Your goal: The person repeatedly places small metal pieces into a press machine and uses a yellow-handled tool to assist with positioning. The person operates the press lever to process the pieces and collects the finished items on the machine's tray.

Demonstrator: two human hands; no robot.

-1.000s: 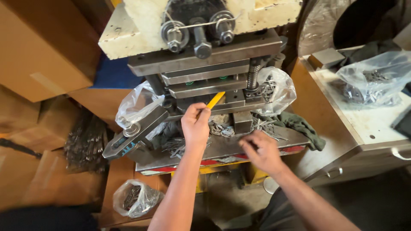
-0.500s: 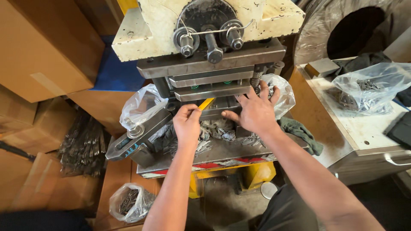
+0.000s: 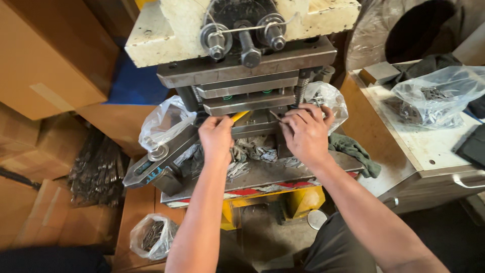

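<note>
Flanking the press (image 3: 242,65) are clear plastic bags: one bulging at its left shoulder (image 3: 164,121), one at its right (image 3: 328,98), a third holding dark metal pieces on the white side table (image 3: 429,146) at (image 3: 434,96), and a small one down on the floor (image 3: 151,235). Plain brown cardboard boxes (image 3: 45,60) are stacked along the left, one crossed by a pale strip of tape, and a red-and-white striped band (image 3: 252,191) runs along the front edge of the press bed above a yellow base. Compared with half a second ago, both hands have moved up and closer to the die opening; the right hand (image 3: 303,134), which was spread open over the scrap then, now has its fingers curled in at the slot (whether it pinches a piece there cannot be told). The left hand (image 3: 217,139) is closed around a yellow-handled tool (image 3: 240,116), whose tip points up and right into the gap under the upper plate. That tool sticks out just past the left thumb and forefinger, with the right fingertips near its end. Loose silvery metal offcuts (image 3: 257,154) lie heaped on the bed beneath and between both wrists, and a dark green rag (image 3: 353,151) lies beside the right wrist.
</note>
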